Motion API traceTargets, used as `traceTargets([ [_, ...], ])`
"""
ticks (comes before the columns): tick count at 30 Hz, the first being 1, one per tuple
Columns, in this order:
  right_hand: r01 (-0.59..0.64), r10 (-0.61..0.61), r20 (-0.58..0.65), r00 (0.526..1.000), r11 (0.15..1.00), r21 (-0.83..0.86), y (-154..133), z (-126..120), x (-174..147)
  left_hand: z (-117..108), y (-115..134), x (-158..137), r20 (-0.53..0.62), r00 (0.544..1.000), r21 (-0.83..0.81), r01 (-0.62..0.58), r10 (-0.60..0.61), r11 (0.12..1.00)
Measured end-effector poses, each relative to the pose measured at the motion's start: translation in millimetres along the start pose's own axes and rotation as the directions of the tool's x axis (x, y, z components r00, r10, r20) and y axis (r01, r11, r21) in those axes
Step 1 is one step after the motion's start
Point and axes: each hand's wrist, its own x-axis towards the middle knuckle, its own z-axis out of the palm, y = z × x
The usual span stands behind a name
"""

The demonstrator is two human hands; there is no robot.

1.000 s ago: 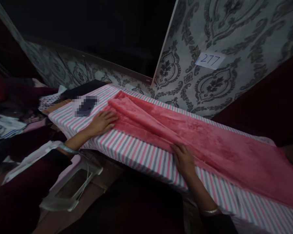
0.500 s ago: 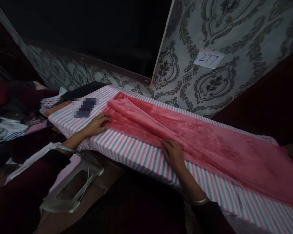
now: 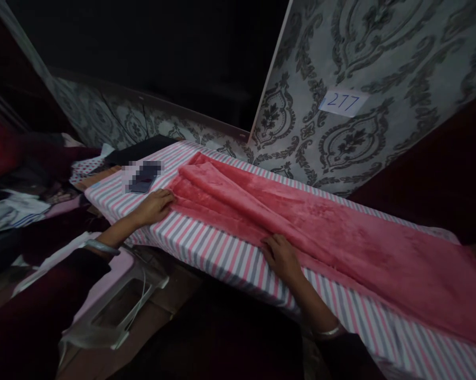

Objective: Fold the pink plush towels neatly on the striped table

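Plush cloth [image 3: 341, 232] lies along the counter [image 3: 217, 253], likely soft, floppy, best pinched by its edges; left hand [image 3: 155, 207] bends at its corner, right hand [image 3: 280, 257] at its front edge, grips unclear

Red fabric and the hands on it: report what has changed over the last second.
The left hand has slid left, from lying on the left end of the red fabric to its near-left edge. The right hand has also shifted left along the near edge. The fabric's long fold, the striped cloth and the numbered paper look unchanged.
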Motion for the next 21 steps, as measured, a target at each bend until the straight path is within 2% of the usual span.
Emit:
traceTargets([
  [3,-0.004,0.007,-0.09,0.996,0.999,0.037,11,-11,11,-11,-5,10,0.038,0.996,-0.122,0.079,-0.075,0.989],
  [5,-0.06,0.058,-0.16,0.985,0.998,-0.009,22,-16,22,-18,0,29,-0.01,0.985,-0.122,0.167,-0.17,0.978],
  [7,-0.151,0.136,-0.172,0.976,0.986,-0.076,33,-17,33,-20,12,58,-0.09,0.976,-0.065,0.194,-0.199,0.979],
  [9,-0.215,0.199,-0.132,0.971,0.968,-0.125,41,-14,41,-16,29,94,-0.123,0.983,-0.015,0.137,-0.138,0.99],
  [14,-0.255,0.245,-0.074,0.967,0.95,-0.181,50,-2,42,9,62,172,-0.049,0.999,0.03,0.008,-0.006,1.0],
  [18,-0.288,0.268,-0.115,0.956,0.934,-0.212,60,2,36,24,66,197,0.026,1.0,0.175,-0.002,-0.003,0.985],
  [21,-0.26,0.236,-0.142,0.961,0.947,-0.187,63,-2,35,20,62,199,0.016,0.999,0.244,0.03,-0.035,0.969],
])
